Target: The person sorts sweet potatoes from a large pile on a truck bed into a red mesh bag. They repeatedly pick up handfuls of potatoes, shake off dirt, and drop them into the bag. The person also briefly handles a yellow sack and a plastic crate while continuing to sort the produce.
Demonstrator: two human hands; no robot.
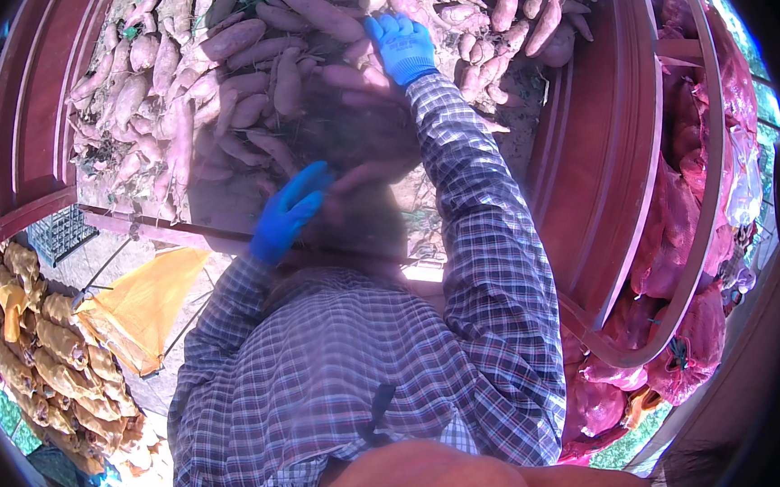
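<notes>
Both of my hands wear blue gloves. My right hand (403, 49) reaches to the far middle of a red metal truck bed and rests, back up, on sweet potatoes (327, 17); whether its fingers grip one is hidden. My left hand (291, 213) hovers over the near edge of the bed, fingers spread, nothing in it. A long sweet potato (358, 176) lies in shadow just right of its fingertips. A large heap of sweet potatoes (169, 89) with soil and roots fills the bed's left side, and more (493, 66) lie at the right.
Red metal side walls (601, 154) flank the bed. Filled pink mesh sacks (673, 223) stand beyond the right wall. At the left are filled tan sacks (65, 347), a dark plastic crate (60, 232) and an open yellow mesh bag (143, 308) on a thin frame.
</notes>
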